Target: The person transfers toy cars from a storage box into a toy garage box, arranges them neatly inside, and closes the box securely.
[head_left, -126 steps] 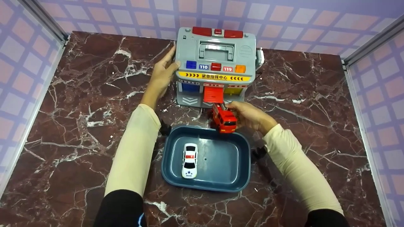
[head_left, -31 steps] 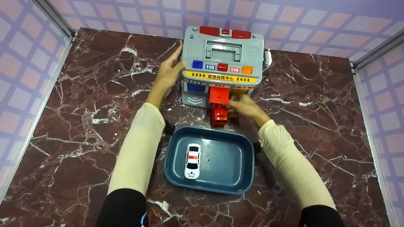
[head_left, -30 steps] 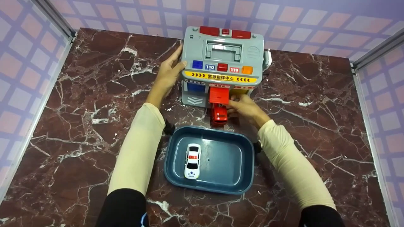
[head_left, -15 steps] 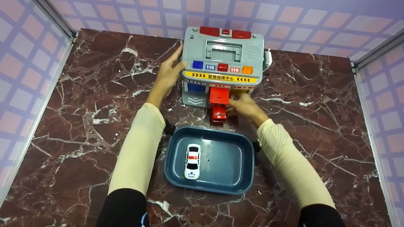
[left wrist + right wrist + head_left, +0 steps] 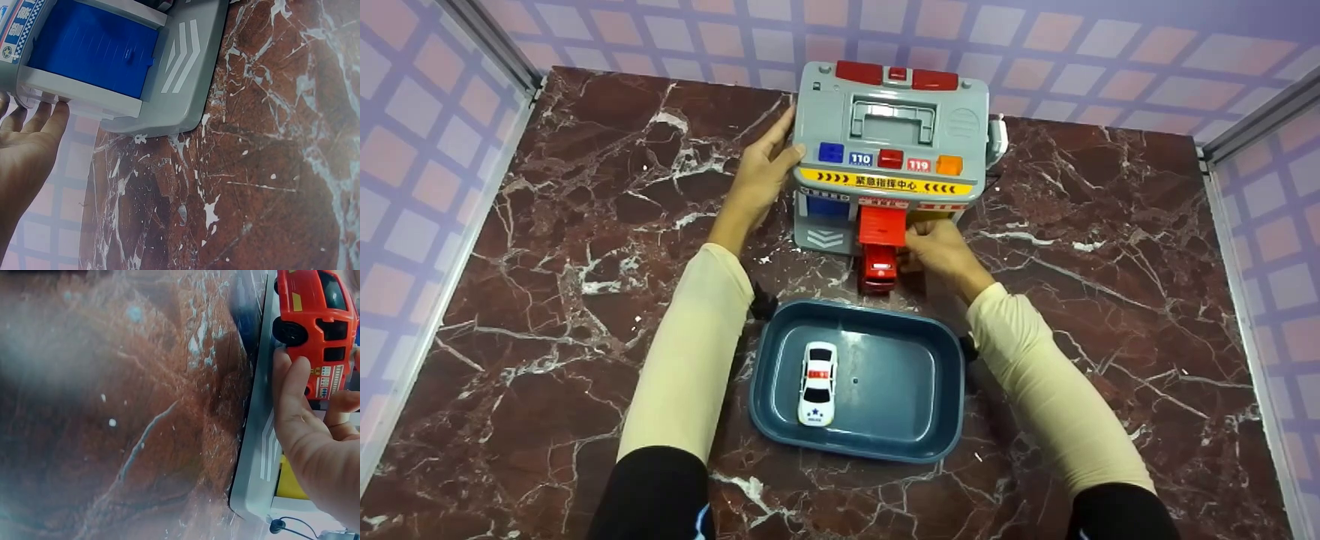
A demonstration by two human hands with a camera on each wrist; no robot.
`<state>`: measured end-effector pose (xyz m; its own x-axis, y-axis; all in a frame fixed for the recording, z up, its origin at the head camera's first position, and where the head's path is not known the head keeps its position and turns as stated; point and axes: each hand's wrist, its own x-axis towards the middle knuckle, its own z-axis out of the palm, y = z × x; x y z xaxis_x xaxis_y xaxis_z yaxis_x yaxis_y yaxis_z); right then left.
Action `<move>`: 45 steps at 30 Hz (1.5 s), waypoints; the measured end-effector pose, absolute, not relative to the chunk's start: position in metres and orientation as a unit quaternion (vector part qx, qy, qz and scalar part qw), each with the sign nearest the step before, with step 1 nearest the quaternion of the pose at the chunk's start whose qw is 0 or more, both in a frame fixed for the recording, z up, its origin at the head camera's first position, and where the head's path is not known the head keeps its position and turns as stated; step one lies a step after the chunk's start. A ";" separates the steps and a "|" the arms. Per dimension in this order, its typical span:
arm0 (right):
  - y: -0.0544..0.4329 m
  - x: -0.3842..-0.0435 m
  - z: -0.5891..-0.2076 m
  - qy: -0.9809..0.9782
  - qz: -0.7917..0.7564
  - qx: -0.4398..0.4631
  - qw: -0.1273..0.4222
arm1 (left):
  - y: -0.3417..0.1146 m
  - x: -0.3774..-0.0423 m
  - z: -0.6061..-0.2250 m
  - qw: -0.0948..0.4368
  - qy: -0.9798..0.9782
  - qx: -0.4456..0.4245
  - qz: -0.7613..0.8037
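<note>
A grey toy emergency station (image 5: 971, 112) stands at the back. My left hand (image 5: 761, 176) rests along its left side, thumb at the front corner. In the left wrist view, the fingertips (image 5: 59, 112) touch the wall beside the blue door (image 5: 95, 48). My right hand (image 5: 945, 251) holds a red toy fire truck (image 5: 879, 270) at the middle bay. The raised red door (image 5: 883, 226) covers the truck's rear from above, and its cab points outward. The right wrist view shows fingers (image 5: 295, 385) against the side of the truck (image 5: 315, 320).
In front of the station lies a blue-grey tub (image 5: 949, 420) with a white toy police car (image 5: 817, 384) in it. The marbled surface (image 5: 562, 300) is bounded by checkered panels (image 5: 1072, 60) at the back and sides. A white part (image 5: 997, 139) sticks out from the station's right side.
My right hand has brought the fire truck from over the tub's far rim back under the red door, rear first, and slightly further in lately. My left hand has stayed against the station.
</note>
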<state>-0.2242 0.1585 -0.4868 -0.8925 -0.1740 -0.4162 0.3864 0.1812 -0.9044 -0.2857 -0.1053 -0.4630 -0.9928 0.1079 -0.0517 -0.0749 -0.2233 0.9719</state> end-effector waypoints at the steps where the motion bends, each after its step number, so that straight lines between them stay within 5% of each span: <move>1: 0.158 -0.224 -0.486 0.739 -0.633 0.073 0.219 | -0.106 -0.286 -0.463 0.059 0.619 0.013 0.783; 45: 0.153 -0.228 -0.485 0.771 -0.612 0.067 0.166 | -0.106 -0.287 -0.462 0.057 0.643 0.009 0.764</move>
